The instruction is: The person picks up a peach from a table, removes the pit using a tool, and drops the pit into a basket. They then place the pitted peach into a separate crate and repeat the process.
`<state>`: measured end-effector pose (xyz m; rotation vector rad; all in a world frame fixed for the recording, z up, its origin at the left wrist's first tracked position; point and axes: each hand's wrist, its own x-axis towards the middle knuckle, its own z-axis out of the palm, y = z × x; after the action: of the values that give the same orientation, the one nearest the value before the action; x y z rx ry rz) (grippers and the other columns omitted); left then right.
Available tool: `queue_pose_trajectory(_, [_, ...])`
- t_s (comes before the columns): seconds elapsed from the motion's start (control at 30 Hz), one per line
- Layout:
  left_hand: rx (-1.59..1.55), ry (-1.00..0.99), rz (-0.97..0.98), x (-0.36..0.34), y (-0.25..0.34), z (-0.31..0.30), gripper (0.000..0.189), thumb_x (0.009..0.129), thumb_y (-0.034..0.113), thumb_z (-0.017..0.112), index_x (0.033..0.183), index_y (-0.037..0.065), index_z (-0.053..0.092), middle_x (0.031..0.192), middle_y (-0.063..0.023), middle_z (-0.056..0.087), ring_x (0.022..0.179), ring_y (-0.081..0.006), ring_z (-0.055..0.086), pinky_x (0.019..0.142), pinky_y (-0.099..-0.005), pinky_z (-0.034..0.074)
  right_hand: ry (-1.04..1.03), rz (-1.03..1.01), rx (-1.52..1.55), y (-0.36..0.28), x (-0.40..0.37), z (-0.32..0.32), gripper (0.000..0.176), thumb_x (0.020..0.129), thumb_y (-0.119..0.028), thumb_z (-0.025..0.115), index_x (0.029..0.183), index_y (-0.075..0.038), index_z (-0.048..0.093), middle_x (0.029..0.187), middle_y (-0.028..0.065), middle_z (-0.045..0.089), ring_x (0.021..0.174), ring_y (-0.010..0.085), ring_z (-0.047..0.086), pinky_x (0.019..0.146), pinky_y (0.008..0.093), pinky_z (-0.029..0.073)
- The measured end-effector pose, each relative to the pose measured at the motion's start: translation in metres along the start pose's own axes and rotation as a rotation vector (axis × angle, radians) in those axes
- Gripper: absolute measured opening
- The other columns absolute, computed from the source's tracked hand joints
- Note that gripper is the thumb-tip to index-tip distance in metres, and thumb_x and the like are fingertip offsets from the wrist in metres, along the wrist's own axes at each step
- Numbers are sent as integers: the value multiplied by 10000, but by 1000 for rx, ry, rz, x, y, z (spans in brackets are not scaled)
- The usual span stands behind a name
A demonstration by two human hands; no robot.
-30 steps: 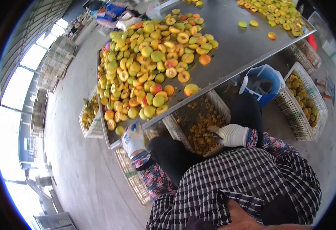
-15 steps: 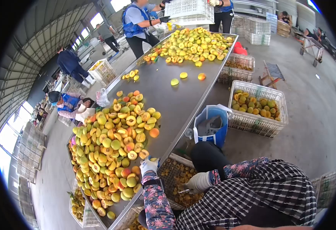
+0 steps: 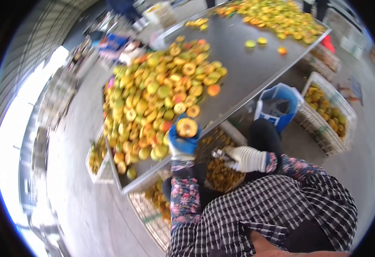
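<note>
My left hand (image 3: 183, 139), in a white and blue glove, holds a halved fruit (image 3: 187, 127) with its cut side and pit facing up, at the near edge of the metal table (image 3: 239, 64). A large heap of halved and whole yellow-green fruit (image 3: 153, 94) lies beside it. My right hand (image 3: 244, 158), in a striped glove, grips a small metal tool (image 3: 221, 155). Below this hand is a crate holding brownish fruit pieces (image 3: 224, 173).
A blue and white bag (image 3: 277, 105) stands right of the table, near a white crate of fruit (image 3: 350, 118). More crates (image 3: 153, 218) are under the table's near end. Another fruit heap (image 3: 277, 17) covers the far end. A blurred person (image 3: 116, 45) sits at the left.
The view has tilted down and turned. My left hand has come away from the pile with a halved fruit in it. My right hand has lifted, with the metal tool now plainer to see.
</note>
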<state>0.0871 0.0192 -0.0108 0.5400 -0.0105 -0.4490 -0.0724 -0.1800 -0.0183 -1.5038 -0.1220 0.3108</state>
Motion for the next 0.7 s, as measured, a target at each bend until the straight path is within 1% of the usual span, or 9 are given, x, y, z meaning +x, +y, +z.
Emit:
queue_pose_trajectory(0.03, [-23,-2,-21,-11,-2,8,525,905,451,559,1254,59,558,1113,-110,641,1031,-288,624,830,-492,543,51,362,802,-6,6,3,56,974,-76,489,1017,-60,521,1011,85,585,964,181,597,809,284,533])
queue_pose_trajectory(0.1, [-34,18,-31,-31,-10,21,557,931,489,529,1267,45,546,1138,-118,630,1064,-286,612,839,-495,547,-61,-68,-131,-22,8,2,70,996,-60,440,1028,-57,502,1034,52,522,962,111,523,846,260,520])
queue_pose_trajectory(0.17, [12,57,48,-36,-22,27,598,951,525,503,1258,14,540,1156,-130,614,1090,-277,591,849,-470,552,23,-139,-374,-50,8,8,66,994,-88,466,1036,-51,501,1020,61,536,928,132,541,795,277,520])
queue_pose_trajectory(0.2, [-47,33,-33,-42,-24,29,599,949,522,513,1248,4,545,1141,-127,615,1077,-266,590,876,-448,541,42,-176,-440,-46,13,8,81,993,-114,480,1025,-45,507,1016,80,564,917,172,562,775,295,518])
queue_pose_trajectory(0.33, [65,73,29,-54,-36,33,617,962,523,497,1260,-17,514,1148,-137,602,1054,-260,590,940,-408,504,194,-426,-809,-53,22,16,167,982,-198,527,1004,-32,523,976,146,649,871,306,625,735,349,518])
queue_pose_trajectory(0.4, [136,103,67,-57,-39,34,614,974,517,476,1263,-24,505,1148,-139,600,1046,-257,591,950,-390,495,160,-443,-865,-53,26,18,266,927,-229,579,1061,-16,493,834,160,651,735,345,645,643,402,523])
queue_pose_trajectory(0.47, [222,150,116,-60,-44,35,608,988,510,450,1263,-30,503,1141,-140,604,1038,-254,594,951,-375,492,142,-307,-1130,-58,20,20,322,900,-236,591,1085,0,473,792,159,648,702,354,648,596,427,518])
queue_pose_trajectory(0.53, [518,172,384,-62,-56,33,598,1002,511,411,1216,-31,544,1107,-133,626,1010,-237,604,918,-351,500,138,-338,-1168,-53,21,19,334,888,-225,589,1085,14,464,759,159,641,673,358,640,566,444,505])
queue_pose_trajectory(0.7, [300,230,146,-71,-43,45,624,1005,528,379,1119,-45,597,1007,-137,658,927,-236,631,873,-343,516,34,-296,-1215,-49,22,12,330,878,-217,590,1073,17,462,750,164,640,667,365,635,562,449,503])
